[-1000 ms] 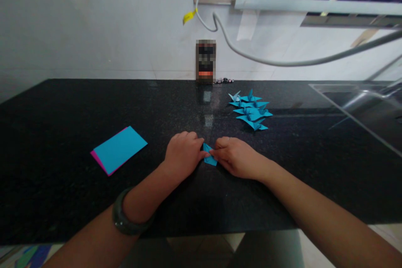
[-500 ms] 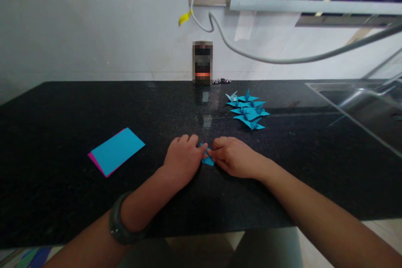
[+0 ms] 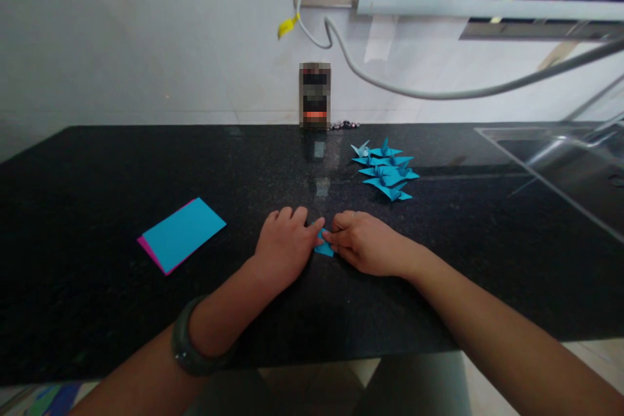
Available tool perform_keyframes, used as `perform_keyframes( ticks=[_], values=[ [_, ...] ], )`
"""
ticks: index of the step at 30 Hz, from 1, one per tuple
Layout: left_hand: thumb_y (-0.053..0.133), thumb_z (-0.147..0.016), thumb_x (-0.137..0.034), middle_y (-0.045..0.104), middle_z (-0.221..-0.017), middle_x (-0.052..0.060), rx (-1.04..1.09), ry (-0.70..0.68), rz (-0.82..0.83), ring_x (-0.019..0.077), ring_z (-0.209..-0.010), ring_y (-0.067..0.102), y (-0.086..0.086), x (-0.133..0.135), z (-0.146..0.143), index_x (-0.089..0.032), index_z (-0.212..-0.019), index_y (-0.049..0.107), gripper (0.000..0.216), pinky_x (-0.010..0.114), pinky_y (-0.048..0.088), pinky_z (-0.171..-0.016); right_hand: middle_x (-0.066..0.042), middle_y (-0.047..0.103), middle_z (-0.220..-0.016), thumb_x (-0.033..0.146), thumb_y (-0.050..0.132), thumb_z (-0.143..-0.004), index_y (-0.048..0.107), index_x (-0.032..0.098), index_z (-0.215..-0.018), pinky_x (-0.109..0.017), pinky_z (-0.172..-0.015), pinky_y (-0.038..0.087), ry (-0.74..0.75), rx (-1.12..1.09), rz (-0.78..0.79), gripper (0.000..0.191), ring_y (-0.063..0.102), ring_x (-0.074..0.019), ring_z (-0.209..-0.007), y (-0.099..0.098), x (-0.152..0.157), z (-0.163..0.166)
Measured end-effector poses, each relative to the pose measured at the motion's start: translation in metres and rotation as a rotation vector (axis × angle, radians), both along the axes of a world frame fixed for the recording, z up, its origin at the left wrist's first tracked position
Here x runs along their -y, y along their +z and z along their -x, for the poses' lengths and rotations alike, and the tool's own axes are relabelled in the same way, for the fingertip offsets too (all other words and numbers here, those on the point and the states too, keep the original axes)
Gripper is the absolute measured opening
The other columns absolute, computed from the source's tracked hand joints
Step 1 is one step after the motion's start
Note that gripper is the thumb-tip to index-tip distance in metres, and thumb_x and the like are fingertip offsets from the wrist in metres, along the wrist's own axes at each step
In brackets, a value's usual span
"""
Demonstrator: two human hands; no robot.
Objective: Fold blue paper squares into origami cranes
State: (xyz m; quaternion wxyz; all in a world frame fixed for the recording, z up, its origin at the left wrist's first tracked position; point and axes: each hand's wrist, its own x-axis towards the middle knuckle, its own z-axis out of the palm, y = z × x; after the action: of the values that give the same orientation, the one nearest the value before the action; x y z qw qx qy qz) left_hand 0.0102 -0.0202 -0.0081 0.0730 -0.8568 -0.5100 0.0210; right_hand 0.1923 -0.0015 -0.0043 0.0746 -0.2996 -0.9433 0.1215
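Blue folded paper (image 3: pixel 325 251) on black counter (image 3: pixel 336 322), left hand (image 3: pixel 285 244) at its 9 o'clock, right hand (image 3: pixel 365 244) at 3, both pinching it, afaict from my end. Paper cranes (image 3: pixel 389 174) around its 1 o'clock.

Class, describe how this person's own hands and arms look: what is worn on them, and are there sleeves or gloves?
No sleeve shows on the left forearm or right forearm, and both the left hand and right hand are gloveless. A thick, smooth, dark grey-green bangle circles the left forearm. A faint glint on the right hand may be a ring.
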Motion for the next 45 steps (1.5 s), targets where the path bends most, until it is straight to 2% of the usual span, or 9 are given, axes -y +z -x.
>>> perform_keyframes(
  ticks=[4,8,12,15,20,25,31,38,45],
  values=[
    [0.051,-0.084,-0.038,0.058,-0.098,0.007,0.007,0.006,0.008,0.0268,-0.089,0.053,0.0,-0.001,0.002,-0.032,-0.118,0.056,0.035,0.037,0.041,-0.068,-0.006,0.057,-0.083,0.013,0.046,-0.084,0.067,0.013,-0.095,-0.025,-0.072,0.041,0.048,-0.137,0.154,0.024,0.053,-0.0135,-0.077,0.004,-0.005,-0.013],
    [0.05,-0.084,-0.039,0.057,-0.098,0.007,0.015,0.015,0.024,0.0264,-0.088,0.052,0.001,-0.002,0.003,-0.033,-0.119,0.056,0.036,0.035,0.04,-0.067,-0.007,0.057,-0.085,0.013,0.045,-0.084,0.066,0.013,-0.1,-0.027,-0.075,0.041,0.014,-0.177,0.114,0.027,0.053,-0.0149,-0.081,0.005,-0.007,-0.018],
    [0.049,-0.085,-0.039,0.056,-0.099,0.008,0.02,0.025,0.054,0.0264,-0.089,0.051,0.002,-0.002,0.002,-0.032,-0.12,0.055,0.036,0.035,0.04,-0.067,-0.007,0.057,-0.085,0.024,0.049,-0.085,0.066,0.015,-0.097,-0.029,-0.074,0.039,0.047,0.017,0.059,0.023,0.052,-0.0161,-0.08,0.006,0.0,-0.009],
    [0.049,-0.085,-0.038,0.056,-0.1,0.008,0.019,0.028,0.074,0.0258,-0.09,0.049,0.0,-0.002,0.001,-0.031,-0.121,0.054,0.036,0.035,0.041,-0.068,-0.009,0.058,-0.085,0.032,0.047,-0.086,0.065,0.014,-0.094,-0.033,-0.073,0.036,0.029,0.162,-0.053,0.027,0.052,-0.019,-0.079,0.008,0.007,0.0],
    [0.044,-0.088,-0.028,0.055,-0.103,0.008,0.054,0.026,0.084,0.0238,-0.09,0.048,-0.002,-0.001,0.002,-0.029,-0.123,0.052,0.037,0.034,0.041,-0.07,-0.01,0.059,-0.087,0.033,0.044,-0.087,0.064,0.013,-0.093,-0.034,-0.07,0.032,-0.015,0.284,-0.132,0.029,0.052,-0.0212,-0.081,0.014,0.014,0.007],
    [0.041,-0.088,-0.035,0.055,-0.098,0.007,0.166,0.083,0.086,0.0212,-0.088,0.047,-0.004,-0.005,0.001,-0.029,-0.114,0.06,0.033,0.032,0.041,-0.071,-0.008,0.06,-0.084,0.034,0.044,-0.087,0.065,0.017,-0.09,-0.033,-0.069,0.029,-0.006,0.276,-0.106,0.028,0.051,-0.0194,-0.078,0.017,0.013,0.005],
    [0.05,-0.083,-0.043,0.055,-0.093,0.006,0.216,0.124,0.045,0.0216,-0.086,0.048,-0.007,-0.008,-0.001,-0.03,-0.107,0.065,0.031,0.034,0.039,-0.073,-0.009,0.061,-0.084,0.033,0.047,-0.086,0.065,0.016,-0.089,-0.033,-0.068,0.029,-0.01,0.26,-0.122,0.026,0.052,-0.0201,-0.078,0.014,0.014,0.004],
    [0.044,-0.088,-0.031,0.056,-0.095,0.005,0.199,0.175,0.041,0.0205,-0.086,0.048,-0.007,-0.01,-0.001,-0.033,-0.109,0.063,0.029,0.032,0.039,-0.07,-0.008,0.061,-0.084,0.034,0.045,-0.087,0.065,0.018,-0.093,-0.034,-0.067,0.03,0.014,0.258,-0.149,0.027,0.053,-0.0209,-0.077,0.013,0.014,0.004],
    [0.041,-0.089,-0.025,0.058,-0.089,0.006,0.239,0.168,0.035,0.0199,-0.083,0.05,-0.008,-0.013,0.004,-0.026,-0.104,0.066,0.03,0.031,0.04,-0.069,-0.007,0.061,-0.077,0.048,0.052,-0.081,0.067,0.016,-0.076,-0.032,-0.067,0.033,-0.044,0.15,-0.124,0.035,0.052,-0.0198,-0.074,0.004,0.011,0.009]
  ],
)
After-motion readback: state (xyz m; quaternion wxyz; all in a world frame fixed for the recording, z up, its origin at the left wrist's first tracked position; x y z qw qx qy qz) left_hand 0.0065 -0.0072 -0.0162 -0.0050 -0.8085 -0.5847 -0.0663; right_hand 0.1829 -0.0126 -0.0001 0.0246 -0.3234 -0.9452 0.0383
